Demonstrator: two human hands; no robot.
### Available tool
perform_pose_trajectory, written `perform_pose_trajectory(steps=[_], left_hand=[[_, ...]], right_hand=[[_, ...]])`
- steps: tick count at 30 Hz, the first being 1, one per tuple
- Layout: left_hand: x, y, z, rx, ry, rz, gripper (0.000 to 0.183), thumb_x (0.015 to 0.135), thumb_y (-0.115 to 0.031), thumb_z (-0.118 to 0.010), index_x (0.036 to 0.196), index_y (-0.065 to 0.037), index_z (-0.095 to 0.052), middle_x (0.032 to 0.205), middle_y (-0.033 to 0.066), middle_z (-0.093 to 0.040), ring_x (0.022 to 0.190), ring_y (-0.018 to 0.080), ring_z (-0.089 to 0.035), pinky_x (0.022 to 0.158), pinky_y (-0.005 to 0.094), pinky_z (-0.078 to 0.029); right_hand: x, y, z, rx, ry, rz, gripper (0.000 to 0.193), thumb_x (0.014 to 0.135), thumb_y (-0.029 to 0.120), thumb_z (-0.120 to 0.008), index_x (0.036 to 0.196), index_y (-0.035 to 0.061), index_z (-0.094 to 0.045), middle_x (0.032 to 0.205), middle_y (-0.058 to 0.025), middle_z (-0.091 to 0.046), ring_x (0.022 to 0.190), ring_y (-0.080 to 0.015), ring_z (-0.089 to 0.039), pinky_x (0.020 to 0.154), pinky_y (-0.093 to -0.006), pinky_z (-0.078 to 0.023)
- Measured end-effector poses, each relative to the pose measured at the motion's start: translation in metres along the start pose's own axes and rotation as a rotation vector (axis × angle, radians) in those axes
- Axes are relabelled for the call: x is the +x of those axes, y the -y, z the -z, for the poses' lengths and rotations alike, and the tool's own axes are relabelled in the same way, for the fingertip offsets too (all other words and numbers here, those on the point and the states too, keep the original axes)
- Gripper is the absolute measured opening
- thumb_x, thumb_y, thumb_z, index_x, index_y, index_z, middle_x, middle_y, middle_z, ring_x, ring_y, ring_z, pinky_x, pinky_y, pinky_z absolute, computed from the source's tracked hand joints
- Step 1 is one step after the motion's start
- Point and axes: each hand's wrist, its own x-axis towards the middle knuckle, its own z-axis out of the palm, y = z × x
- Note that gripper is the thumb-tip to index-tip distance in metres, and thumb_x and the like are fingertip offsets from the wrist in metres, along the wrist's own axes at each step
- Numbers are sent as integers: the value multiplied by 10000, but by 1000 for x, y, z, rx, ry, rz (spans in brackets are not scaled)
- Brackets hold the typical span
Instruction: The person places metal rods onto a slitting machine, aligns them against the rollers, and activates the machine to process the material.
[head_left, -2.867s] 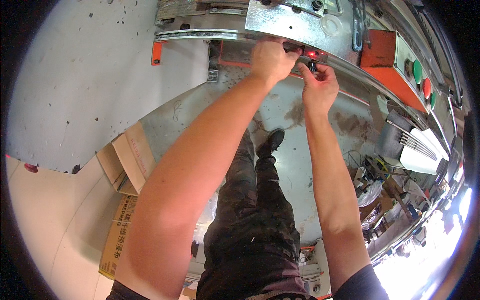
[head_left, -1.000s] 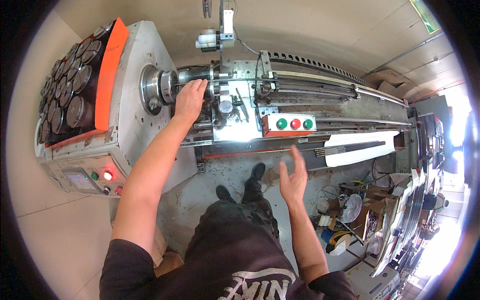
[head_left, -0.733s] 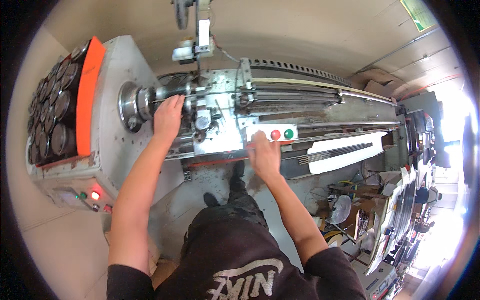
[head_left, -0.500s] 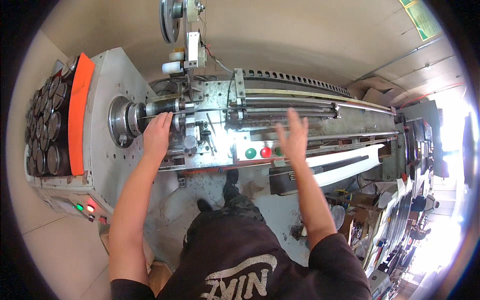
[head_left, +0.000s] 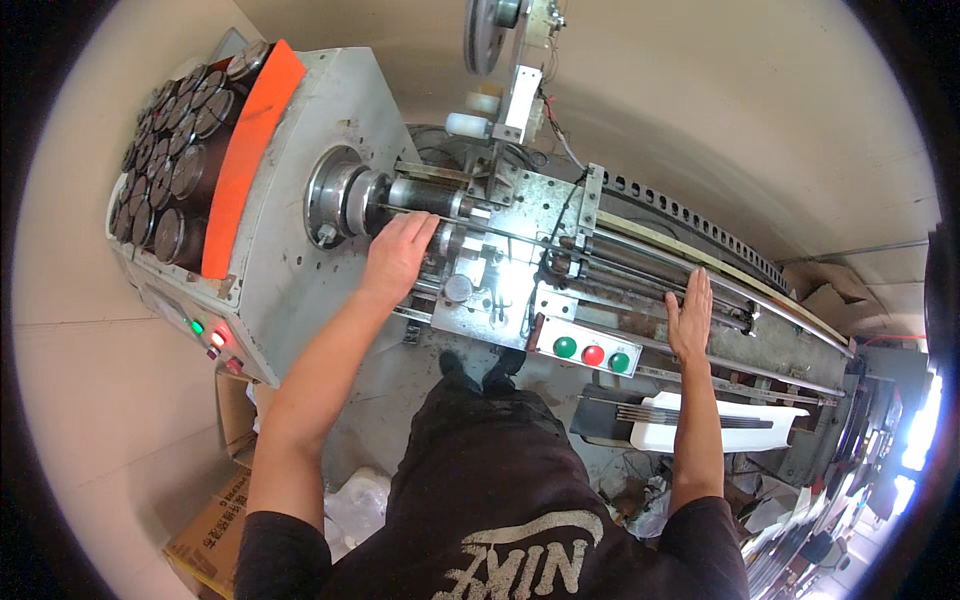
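A long machine with a round metal chuck (head_left: 345, 197) at its left end lies before me. From the chuck a thin metal rod (head_left: 505, 233) runs right across the metal carriage plate (head_left: 548, 197). My left hand (head_left: 400, 258) is beside the chuck, its fingers bent over the rod near its left end; the thumb is hidden. Farther right, my right hand (head_left: 691, 318) is held over the long rails (head_left: 775, 302), fingers straight and side by side, the thumb apart. Nothing is in it. Whether it touches the rails I cannot tell.
A button panel (head_left: 592, 345) with green and red buttons sits on the carriage's near side. Below it, a white trough (head_left: 745, 425) carries several dark rods. Round metal cylinders (head_left: 188, 172) stand behind an orange board (head_left: 250, 165) on the left housing. A cardboard box (head_left: 215, 530) is at lower left.
My view has turned, so the machine now slants down to the right. My right hand's spread fingers have come together, and it is farther along the rails. My left hand stays near the chuck.
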Motion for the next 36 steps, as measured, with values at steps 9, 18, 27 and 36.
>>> perform_pose_trajectory(steps=[9, 18, 27, 36], left_hand=[[1, 0, 5, -100, 25, 74, 894, 767, 30, -793, 1572, -19, -406, 1455, 214, -584, 1343, 404, -570, 1144, 466, -478], [-5, -3, 35, -142, 85, 188, 1072, 757, -37, -875, 1637, 24, -266, 1566, 297, -471, 1467, 424, -471, 1229, 447, -395], [1, 26, 24, 111, 268, 235, 1136, 737, -132, -921, 1623, 74, -240, 1629, 251, -409, 1538, 386, -377, 1282, 431, -321], [-7, 60, -10, 386, 241, 196, 632, 984, -144, -599, 1549, 77, -425, 1539, 236, -528, 1502, 357, -446, 1279, 433, -315]], right_hand=[[0, -7, 6, -32, 59, -11, 779, 1111, 479, -463, 1677, 1, -222, 1742, -232, -223, 1624, -380, -184, 1333, -457, -116], [-4, -4, 3, -62, 28, -7, 793, 1095, 487, -499, 1668, 1, -244, 1722, -244, -266, 1608, -404, -217, 1326, -480, -156], [-14, 8, 5, -56, 26, 10, 776, 1089, 457, -529, 1670, 22, -254, 1720, -231, -278, 1608, -386, -228, 1325, -478, -168], [-17, 42, 9, -61, -8, 48, 725, 1058, 340, -605, 1654, 48, -314, 1695, -170, -370, 1591, -359, -289, 1318, -491, -184]])
